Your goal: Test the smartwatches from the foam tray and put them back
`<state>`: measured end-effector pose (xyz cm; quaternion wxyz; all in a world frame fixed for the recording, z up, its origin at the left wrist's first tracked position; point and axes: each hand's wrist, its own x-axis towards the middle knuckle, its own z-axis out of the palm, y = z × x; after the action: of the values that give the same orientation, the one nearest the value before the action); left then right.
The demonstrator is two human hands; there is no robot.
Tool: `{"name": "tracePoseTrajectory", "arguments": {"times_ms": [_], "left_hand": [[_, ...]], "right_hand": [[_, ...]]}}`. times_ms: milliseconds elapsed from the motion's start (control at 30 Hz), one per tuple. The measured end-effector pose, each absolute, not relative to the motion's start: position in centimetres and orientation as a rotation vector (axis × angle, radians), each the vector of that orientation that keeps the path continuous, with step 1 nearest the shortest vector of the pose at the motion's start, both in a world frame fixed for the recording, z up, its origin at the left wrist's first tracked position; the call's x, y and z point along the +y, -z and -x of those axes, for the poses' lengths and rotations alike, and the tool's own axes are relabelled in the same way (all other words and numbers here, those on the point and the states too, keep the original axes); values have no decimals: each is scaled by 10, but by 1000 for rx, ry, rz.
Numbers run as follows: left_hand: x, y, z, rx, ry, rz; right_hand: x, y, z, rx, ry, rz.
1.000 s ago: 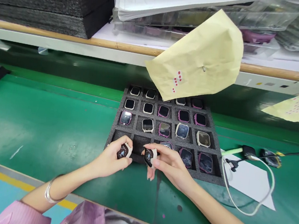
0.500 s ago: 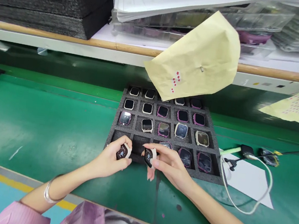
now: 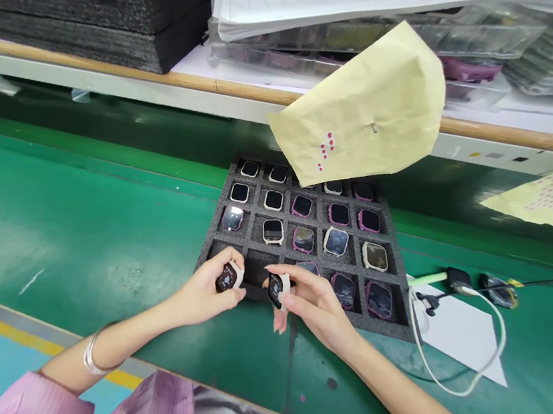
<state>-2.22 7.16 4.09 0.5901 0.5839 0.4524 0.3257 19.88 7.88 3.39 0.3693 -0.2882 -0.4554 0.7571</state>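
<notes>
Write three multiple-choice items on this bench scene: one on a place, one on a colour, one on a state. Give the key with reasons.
1. Where does the foam tray lie?
A. on the green bench
B. on the upper shelf
C. on the white sheet

2. What colour is the paper hanging over the tray's far edge?
A. blue
B. pale yellow
C. red

3. What is the state of the left hand?
A. flat on the bench
B. closed on a watch
C. pulling the cable

Key:
1 A: the tray rests on the green bench, below the shelf and left of the white sheet.
2 B: the paper is pale yellow with a few red dots.
3 B: its fingers hold a white-cased watch at the tray's near edge, while the right hand holds a second watch.
</notes>
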Motion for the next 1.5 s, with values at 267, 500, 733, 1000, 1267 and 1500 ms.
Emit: {"name": "tracePoseTrajectory", "arguments": {"times_ms": [267,500,733,1000,1267,1500], "left_hand": [[74,-41,21,1067,-752,-1327],[68,-44,23,974,-813,-1334],[69,-42,24,1023,-831,-1326],[77,-40,21,811,-861,-931],[76,-38,24,838,-834,-871],[76,-40,23,866,-815,-879]], "right_hand": [[79,-33,-199,-1176,-1944,747],[78,-34,-199,-1157,-1929,751],[78,-36,-198,-1139,-1935,779],[79,-38,-198,-1116,-1989,781],[81,-38,-200,-1134,-1952,838],[79,-38,-199,-1100,-1959,881]]}}
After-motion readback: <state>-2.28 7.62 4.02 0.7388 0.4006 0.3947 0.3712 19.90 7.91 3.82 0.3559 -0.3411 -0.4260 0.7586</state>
